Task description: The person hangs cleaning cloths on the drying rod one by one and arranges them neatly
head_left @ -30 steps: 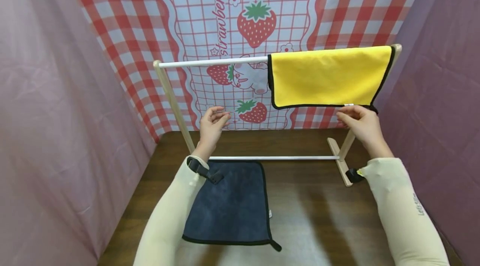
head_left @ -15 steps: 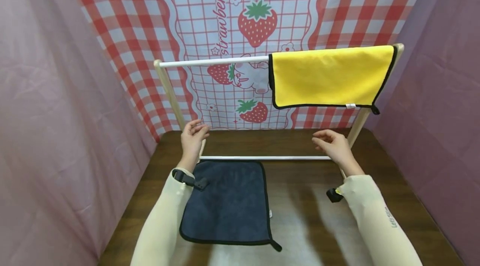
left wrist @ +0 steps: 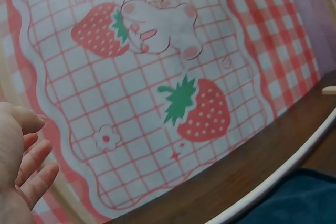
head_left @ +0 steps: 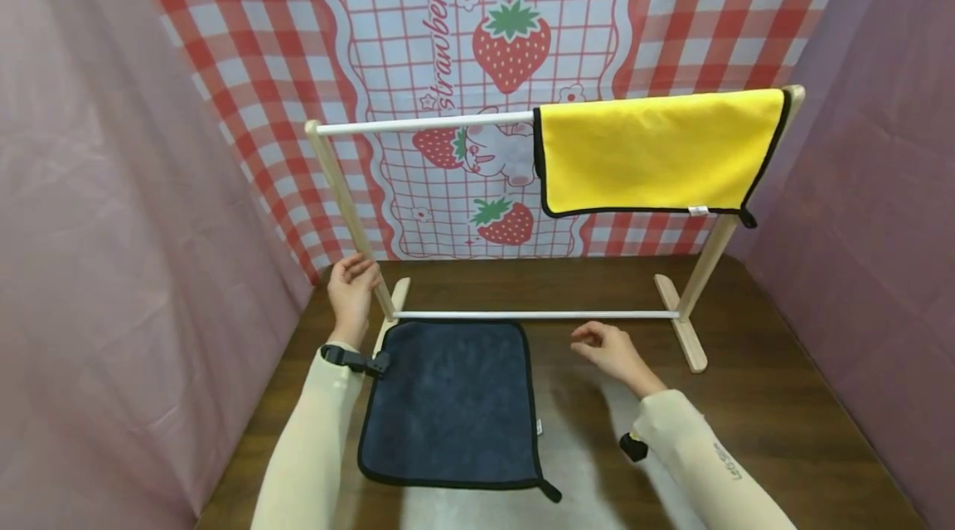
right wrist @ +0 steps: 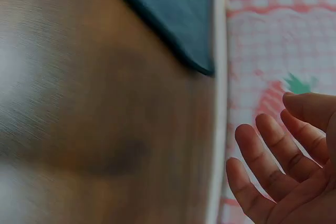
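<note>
A dark blue towel (head_left: pixel 455 406) with black edging lies flat on the table, a small loop at its near right corner. Over the right half of the rack's top bar hangs a yellow towel (head_left: pixel 656 157), also black-edged, with a white tag on its lower hem. My left hand (head_left: pixel 352 294), fingers loosely bent and holding nothing, is beside the rack's left post (head_left: pixel 343 198). Right of the blue towel, my right hand (head_left: pixel 608 352) hovers above the table with relaxed, spread fingers (right wrist: pixel 273 150) and nothing in them.
The wooden rack has a white top bar (head_left: pixel 425 124) and a white lower bar (head_left: pixel 537 315) running just behind the blue towel. Its right foot (head_left: pixel 682 327) stands on the brown table (head_left: pixel 768 397). A strawberry-print cloth (head_left: pixel 515 41) hangs behind, with pink curtains on both sides.
Both hands have come down from the rack: the left moved left and lower, the right moved left and lower, away from the yellow towel's hem. Both towels stay in place.
</note>
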Demonstrator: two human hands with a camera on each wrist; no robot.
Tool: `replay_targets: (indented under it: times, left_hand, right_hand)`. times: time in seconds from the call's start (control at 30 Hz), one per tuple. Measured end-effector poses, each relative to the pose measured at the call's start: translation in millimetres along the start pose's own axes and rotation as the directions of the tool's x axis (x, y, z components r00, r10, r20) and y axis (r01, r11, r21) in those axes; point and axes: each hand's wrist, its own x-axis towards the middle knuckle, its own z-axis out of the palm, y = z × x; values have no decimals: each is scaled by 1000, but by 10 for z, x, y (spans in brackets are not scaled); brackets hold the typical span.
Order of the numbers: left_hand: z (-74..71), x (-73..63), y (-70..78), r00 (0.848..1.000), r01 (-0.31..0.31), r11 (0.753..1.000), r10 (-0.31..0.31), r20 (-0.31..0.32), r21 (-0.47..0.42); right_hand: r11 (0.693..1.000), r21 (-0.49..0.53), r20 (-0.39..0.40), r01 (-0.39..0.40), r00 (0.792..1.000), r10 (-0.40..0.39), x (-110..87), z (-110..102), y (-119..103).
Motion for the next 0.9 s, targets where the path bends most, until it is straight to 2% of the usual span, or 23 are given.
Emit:
replay_targets:
  times: [0.13, 0.23, 0.43, 0.57, 0.7, 0.8, 0.9]
  left_hand:
    - [-51, 63, 6, 999, -13, 1000, 13, -50, -7]
    - [-64, 116, 43, 998, -21, 1000, 22, -60, 10]
    - [-21, 215, 170, 999, -40, 996, 42, -22, 76]
    - [20, 295, 259, 998, -54, 993, 55, -5, 106]
    - [71, 402, 341, 997, -78, 991, 80, -12, 108]
    - [127, 463, 415, 995, -101, 990, 103, -14, 104]
    - [182, 499, 489, 992, -126, 987, 127, -9, 100]
  right_hand:
    - [1000, 4, 95, 25, 995, -25, -103, 269, 28]
    - [998, -7, 141, 64, 988, -62, -163, 463, 42]
    - [987, -42, 219, 153, 966, -140, -251, 813, 14]
    - [980, -51, 257, 193, 951, -174, -276, 996, -92]
    - [952, -176, 238, 249, 950, -204, -280, 1146, -241]
    - [912, -299, 222, 280, 950, -218, -270, 1249, -351]
    - [890, -353, 235, 289, 948, -214, -241, 1358, -436]
